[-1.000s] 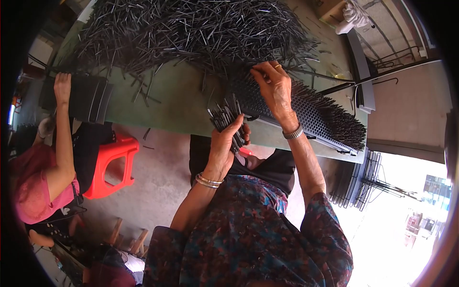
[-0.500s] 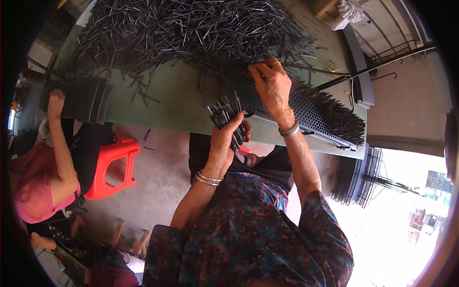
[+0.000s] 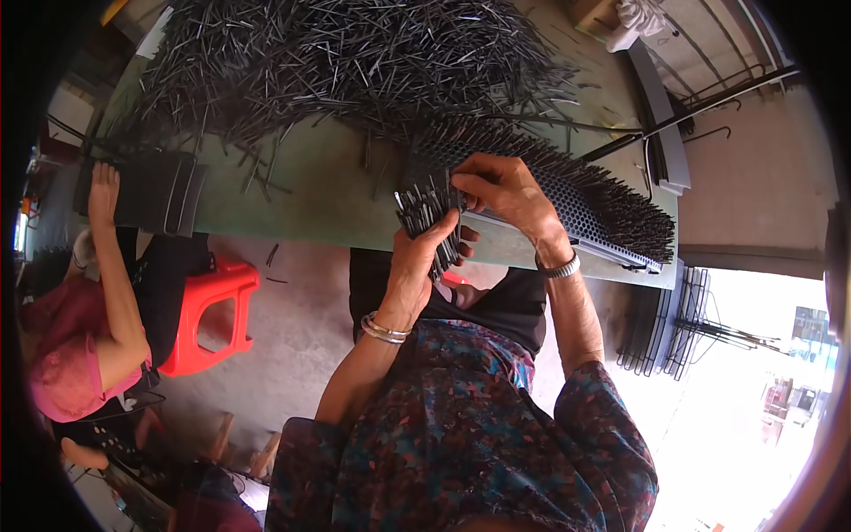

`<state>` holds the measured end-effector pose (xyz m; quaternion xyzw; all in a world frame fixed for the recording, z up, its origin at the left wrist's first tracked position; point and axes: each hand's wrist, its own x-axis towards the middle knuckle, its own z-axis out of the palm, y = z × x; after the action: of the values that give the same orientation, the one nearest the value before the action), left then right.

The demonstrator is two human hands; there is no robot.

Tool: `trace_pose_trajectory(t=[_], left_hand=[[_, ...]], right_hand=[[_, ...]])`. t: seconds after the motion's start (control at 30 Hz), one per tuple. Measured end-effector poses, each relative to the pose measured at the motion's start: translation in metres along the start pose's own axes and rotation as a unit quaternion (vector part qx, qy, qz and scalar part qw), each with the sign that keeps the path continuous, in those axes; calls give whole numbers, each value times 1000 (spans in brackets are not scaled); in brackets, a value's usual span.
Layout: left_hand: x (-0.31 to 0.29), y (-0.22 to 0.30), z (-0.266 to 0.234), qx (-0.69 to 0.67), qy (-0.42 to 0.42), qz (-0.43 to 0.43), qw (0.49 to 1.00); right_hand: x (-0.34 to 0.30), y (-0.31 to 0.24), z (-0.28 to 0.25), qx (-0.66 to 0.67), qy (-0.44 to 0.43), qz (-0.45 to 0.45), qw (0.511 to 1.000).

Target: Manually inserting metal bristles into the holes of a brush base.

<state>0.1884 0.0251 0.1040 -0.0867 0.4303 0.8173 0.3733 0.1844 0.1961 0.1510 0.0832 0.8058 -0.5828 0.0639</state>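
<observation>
In my left hand (image 3: 417,257) is an upright bundle of thin black sticks (image 3: 424,213), gripped between thumb and fingers. My right hand (image 3: 510,195) is closed in a pinch beside the top of the bundle, at a stick whose lower part is hidden. Just beyond and to the right lies a long perforated plate (image 3: 567,197) with rows of round holes. Many similar black sticks (image 3: 634,226) stand in its holes, dense along the far edge and at the right end. The holes along its near side show bare.
A big heap of loose black sticks (image 3: 355,62) covers the far part of the green table (image 3: 301,195). At the left, a co-worker's hand (image 3: 104,186) rests by dark panels (image 3: 164,191). A red stool (image 3: 213,310) and wire racks (image 3: 665,328) stand beside the table.
My right hand has come back from the far edge of the perforated plate toward me, to the bundle. My left hand has hardly moved and keeps hold of the sticks.
</observation>
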Motion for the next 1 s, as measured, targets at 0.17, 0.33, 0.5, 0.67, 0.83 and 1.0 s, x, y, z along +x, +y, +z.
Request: trace_pose_trajectory(t=[0.17,0.33,0.5,0.67,0.83,1.0], left_hand=[[1,-5,-3,29,-2,2,1000],[2,-5,-3,71,-18,-10,997],[8,-9,-1,44,14,1,999],[19,-13,-1,23,33,-23,999],[23,-23,2,-46,39,-42,997],[20,-27,-1,-89,40,-45,994]], right_hand=[[1,1,-7,63,-19,27,997],[-2,1,-15,52,-49,36,997],[-4,-7,-23,39,2,5,999],[11,-9,-19,-71,263,-130,953],[29,9,-11,-127,312,-151,929],[30,9,-10,-113,307,-155,932]])
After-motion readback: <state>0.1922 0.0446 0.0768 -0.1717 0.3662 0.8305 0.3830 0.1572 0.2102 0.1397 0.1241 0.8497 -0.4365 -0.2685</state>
